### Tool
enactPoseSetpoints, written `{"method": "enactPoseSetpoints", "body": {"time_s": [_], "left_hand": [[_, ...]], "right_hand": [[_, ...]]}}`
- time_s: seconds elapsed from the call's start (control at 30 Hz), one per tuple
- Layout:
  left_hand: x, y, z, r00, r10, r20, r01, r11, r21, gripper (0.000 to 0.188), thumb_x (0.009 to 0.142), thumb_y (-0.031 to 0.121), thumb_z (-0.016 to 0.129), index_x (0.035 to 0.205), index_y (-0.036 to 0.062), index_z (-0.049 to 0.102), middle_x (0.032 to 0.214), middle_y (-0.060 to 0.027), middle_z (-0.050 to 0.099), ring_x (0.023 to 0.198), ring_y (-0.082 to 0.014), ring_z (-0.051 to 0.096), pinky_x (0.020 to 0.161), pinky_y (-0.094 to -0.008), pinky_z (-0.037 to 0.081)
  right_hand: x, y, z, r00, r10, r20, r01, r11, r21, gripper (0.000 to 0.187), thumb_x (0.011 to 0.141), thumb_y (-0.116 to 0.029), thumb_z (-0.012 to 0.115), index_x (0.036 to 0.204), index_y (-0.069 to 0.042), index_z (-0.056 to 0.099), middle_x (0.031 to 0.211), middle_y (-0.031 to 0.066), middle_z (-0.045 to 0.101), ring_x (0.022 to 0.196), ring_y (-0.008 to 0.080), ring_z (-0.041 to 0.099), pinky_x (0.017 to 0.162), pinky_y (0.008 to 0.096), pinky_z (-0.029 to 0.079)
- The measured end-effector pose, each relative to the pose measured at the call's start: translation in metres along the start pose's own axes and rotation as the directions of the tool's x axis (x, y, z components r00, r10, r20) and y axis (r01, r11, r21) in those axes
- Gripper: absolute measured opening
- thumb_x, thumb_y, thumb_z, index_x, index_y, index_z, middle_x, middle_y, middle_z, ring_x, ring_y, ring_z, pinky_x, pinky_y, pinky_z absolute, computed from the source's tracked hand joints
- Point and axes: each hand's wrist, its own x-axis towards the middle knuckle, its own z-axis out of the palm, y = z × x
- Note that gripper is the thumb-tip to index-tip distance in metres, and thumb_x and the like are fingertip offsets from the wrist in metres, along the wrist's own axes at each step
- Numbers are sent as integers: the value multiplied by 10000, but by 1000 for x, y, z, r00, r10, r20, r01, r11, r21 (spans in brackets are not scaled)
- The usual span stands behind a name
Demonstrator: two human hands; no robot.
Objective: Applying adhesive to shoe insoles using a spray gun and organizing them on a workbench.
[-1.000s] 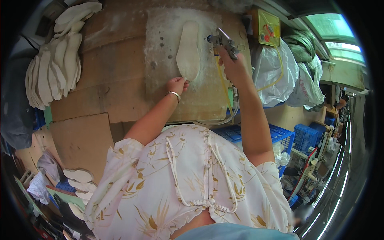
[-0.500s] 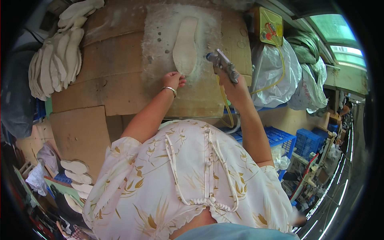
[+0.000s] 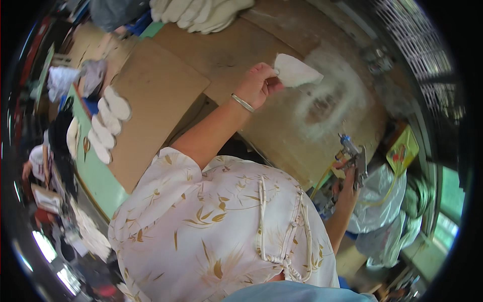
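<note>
My left hand (image 3: 257,86), with a bracelet at its wrist, pinches one end of a white insole (image 3: 299,71) and holds it up above the cardboard. The insole appears foreshortened and tilted. Lower on the right, my right hand (image 3: 346,187) is wrapped round a metal spray gun (image 3: 355,155) with a blue part at its front. A yellow hose (image 3: 322,182) hangs beside this hand. Between the two hands lies a cardboard sheet (image 3: 282,136) with a whitish, crusted patch (image 3: 324,103) on it.
Several insoles (image 3: 201,12) are heaped at the far edge, and others (image 3: 108,123) lie in a row at left near scissors (image 3: 86,146). A yellow container (image 3: 406,146) and plastic bags (image 3: 382,199) stand at right. Another person (image 3: 37,163) is at far left.
The insole has come up off the whitened patch in my left hand. My right hand has drawn back from the patch with the spray gun. The whole view has turned left.
</note>
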Motion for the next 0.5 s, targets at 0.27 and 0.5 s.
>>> {"method": "enactPoseSetpoints", "body": {"time_s": [0.27,0.5], "left_hand": [[-62,178,-161,765,559,-322,-582,813,28,64,764,26,543,818,-4,528,815,-96,575,726,-222,582,724,-383,535],[-70,349,-311,421,767,-483,-777,580,245,121,748,-15,518,865,-46,509,916,-142,572,872,-279,582,751,-373,531]], "right_hand": [[2,-1,57,958,66,279,-20,986,-163,271,917,-273,429,1046,-47,503,867,50,573,379,33,352,331,180,270],[7,-3,124,925,93,368,-1,970,-242,241,914,-239,436,1040,-47,507,856,41,585,367,40,355,332,191,270]]}}
